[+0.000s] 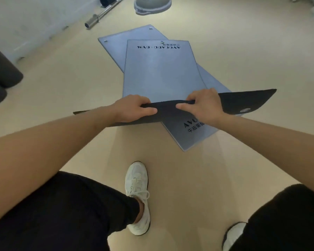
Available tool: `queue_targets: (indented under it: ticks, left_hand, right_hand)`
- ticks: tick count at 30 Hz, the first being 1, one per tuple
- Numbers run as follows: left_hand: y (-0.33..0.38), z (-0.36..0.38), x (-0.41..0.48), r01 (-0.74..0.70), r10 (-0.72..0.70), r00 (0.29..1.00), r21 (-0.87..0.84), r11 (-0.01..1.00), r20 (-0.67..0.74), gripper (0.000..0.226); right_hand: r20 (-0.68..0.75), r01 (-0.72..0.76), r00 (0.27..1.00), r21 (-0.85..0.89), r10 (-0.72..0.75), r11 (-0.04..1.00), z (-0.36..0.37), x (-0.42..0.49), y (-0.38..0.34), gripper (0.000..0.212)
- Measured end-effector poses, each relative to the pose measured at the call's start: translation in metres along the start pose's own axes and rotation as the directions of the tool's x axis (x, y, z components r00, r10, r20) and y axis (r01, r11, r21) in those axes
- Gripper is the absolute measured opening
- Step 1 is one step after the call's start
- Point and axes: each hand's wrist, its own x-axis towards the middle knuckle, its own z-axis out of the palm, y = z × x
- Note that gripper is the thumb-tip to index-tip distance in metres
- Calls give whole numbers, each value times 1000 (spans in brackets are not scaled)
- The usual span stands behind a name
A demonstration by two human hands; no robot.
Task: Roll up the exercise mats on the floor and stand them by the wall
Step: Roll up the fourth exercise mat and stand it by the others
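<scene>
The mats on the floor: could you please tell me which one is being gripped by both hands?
The top mat: its near edge is folded back, dark underside showing, pinched by the left hand and right hand. The bottom mat lies flat, untouched.

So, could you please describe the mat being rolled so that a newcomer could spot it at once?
Two grey-blue mats lie crossed on the beige floor. The top mat runs straight away from the person's feet. Unlike the lower mat, its near edge is lifted, dark underside showing, held by the left hand and right hand.
</scene>
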Motion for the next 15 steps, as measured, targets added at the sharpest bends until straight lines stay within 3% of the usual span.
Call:
queue_targets:
  ticks: [5,8,12,15]
  left_hand:
    - [6,-13,-37,58,31,968,342,938,-249,48]
    - [10,0,-68,111,52,938,440,891,-341,56]
    - [17,45,-102,179,-25,931,397,900,-364,62]
    - [25,83,-127,266,-161,924,281,922,-346,64]
  right_hand:
    - [27,-130,992,240,127,962,2,-32,-48,49]
    - [30,-157,987,335,156,929,13,-67,-61,41]
    - [63,-102,994,268,89,958,29,-110,-59,40]
    - [127,-3,992,187,-21,982,31,-141,-48,35]
